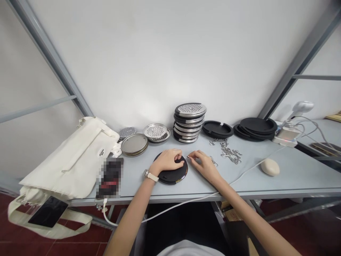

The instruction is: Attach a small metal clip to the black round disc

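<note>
A round black disc (172,176) with a thin coloured strip on its front right edge lies on the grey table in front of me. My left hand (168,160) rests on top of it, with the fingers curled in and the thumb close to them. Whatever those fingers hold, if anything, is hidden. Just right of the disc, my right hand (201,163) pinches a small shiny metal piece (188,156) between thumb and fingertips. A bent-wire metal hook (214,161) lies beside that hand, and a loose pile of similar hooks (231,153) is farther right.
Behind the disc stands a tall stack of perforated metal discs with black rims (189,124). Metal plates (134,144) sit left, black round holders (217,129) right. A white bag (71,160), a phone (109,177), a white cable (183,203) and a cream mouse (270,167) surround the work.
</note>
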`<state>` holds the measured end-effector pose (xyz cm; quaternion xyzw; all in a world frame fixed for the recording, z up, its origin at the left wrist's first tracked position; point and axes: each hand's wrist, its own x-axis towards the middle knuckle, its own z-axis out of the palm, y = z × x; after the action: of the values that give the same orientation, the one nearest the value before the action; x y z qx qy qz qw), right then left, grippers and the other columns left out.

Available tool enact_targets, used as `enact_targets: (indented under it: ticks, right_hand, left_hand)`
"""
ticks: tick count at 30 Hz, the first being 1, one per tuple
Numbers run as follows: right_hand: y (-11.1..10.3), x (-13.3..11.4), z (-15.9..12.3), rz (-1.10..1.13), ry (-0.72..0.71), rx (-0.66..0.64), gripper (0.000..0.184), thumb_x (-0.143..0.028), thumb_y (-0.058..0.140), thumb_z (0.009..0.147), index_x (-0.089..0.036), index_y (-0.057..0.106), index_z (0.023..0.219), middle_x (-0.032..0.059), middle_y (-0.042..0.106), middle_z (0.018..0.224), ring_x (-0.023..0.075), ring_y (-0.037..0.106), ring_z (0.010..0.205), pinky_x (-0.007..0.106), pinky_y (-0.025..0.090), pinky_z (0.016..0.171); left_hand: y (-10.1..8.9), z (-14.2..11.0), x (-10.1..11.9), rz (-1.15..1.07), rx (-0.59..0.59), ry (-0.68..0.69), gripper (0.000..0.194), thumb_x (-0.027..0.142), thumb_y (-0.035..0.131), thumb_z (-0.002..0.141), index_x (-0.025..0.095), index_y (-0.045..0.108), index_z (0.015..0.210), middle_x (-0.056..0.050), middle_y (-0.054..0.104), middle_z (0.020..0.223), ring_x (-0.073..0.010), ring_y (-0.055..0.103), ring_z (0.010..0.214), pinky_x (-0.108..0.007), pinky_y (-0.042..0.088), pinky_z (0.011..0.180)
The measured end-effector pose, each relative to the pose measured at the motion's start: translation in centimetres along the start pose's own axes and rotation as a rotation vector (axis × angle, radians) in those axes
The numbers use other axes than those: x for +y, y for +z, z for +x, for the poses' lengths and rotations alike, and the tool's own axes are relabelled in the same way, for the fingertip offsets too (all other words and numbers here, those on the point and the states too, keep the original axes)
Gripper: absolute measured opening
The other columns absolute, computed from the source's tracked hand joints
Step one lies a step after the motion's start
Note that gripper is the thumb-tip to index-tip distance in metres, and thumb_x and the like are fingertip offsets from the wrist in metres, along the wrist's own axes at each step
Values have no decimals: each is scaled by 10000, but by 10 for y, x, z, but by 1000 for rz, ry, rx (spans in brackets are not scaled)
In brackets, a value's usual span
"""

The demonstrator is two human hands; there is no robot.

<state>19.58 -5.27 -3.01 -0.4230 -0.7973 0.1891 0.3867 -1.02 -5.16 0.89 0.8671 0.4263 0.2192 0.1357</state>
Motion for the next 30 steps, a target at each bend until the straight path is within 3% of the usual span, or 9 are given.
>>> enact_targets:
  ticks: [7, 13, 17, 30]
  right_hand:
    - [4, -5, 3, 134, 104, -67, 187, -324, 473, 897, -194, 607, 891, 18, 617, 722, 170, 559, 657, 277, 428, 638]
    - [10, -4, 6, 211, 94, -120, 224, -354, 442, 914, -193, 593, 945, -43, 483, 603, 140, 464, 569, 247, 364, 571]
    - [10, -3, 7, 207, 75, -142, 217, -349, 422, 926, -198, 577, 945, -62, 426, 579, 130, 424, 544, 241, 334, 560]
    - [3, -2, 4, 211, 25, -229, 224, -233, 459, 859, -184, 572, 1046, -53, 463, 639, 122, 449, 580, 238, 374, 582]
  left_hand:
    - [5, 2, 0, -47, -18, -9, 205, 314, 578, 772, 194, 429, 700, 32, 523, 669, -113, 453, 607, -239, 323, 581]
    - [5, 2, 8, -24, 12, 28, 185, 288, 557, 775, 197, 416, 698, 35, 508, 661, -114, 440, 605, -245, 309, 572]
    - [3, 2, 9, -22, 8, 26, 185, 281, 554, 764, 197, 406, 693, 33, 506, 657, -116, 435, 602, -249, 302, 570]
    - [5, 3, 7, -8, -24, -5, 170, 291, 569, 758, 200, 437, 702, 25, 527, 666, -130, 453, 611, -253, 304, 573]
